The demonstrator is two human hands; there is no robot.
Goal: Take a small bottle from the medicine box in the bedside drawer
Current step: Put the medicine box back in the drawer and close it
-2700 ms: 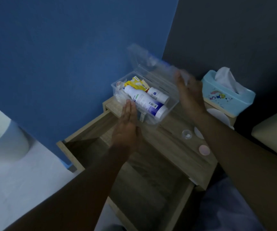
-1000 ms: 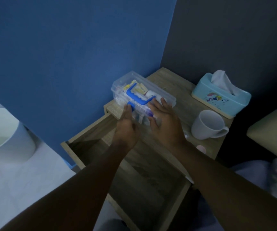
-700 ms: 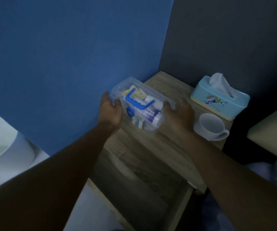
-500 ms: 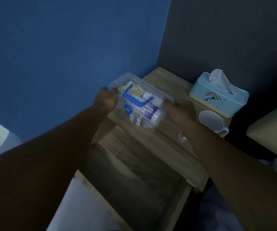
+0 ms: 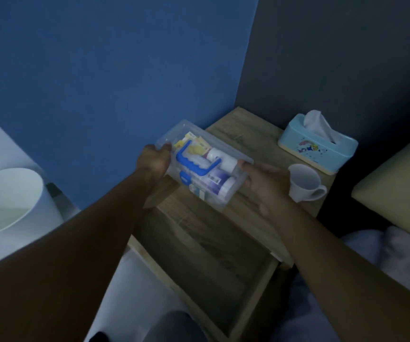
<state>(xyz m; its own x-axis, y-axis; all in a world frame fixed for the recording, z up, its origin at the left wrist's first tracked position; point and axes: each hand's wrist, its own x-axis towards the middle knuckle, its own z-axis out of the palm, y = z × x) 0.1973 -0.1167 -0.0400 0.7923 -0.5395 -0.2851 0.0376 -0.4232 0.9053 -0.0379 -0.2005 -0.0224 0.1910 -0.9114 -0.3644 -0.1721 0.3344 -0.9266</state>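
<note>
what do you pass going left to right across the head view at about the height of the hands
white bin → left hand → medicine box → right hand → mug; the tissue box sits farther back, over the mug, so its place in the order is unclear.

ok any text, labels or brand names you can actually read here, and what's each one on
None can be read.
Purple-labelled bottle inside the clear medicine box: print on the label, too blurred to read.
White bottle in the box: no legible print.
Yellow packets in the box: markings too small to tell.
Tissue box: a cartoon picture, no legible words.
White mug: no text visible.
</note>
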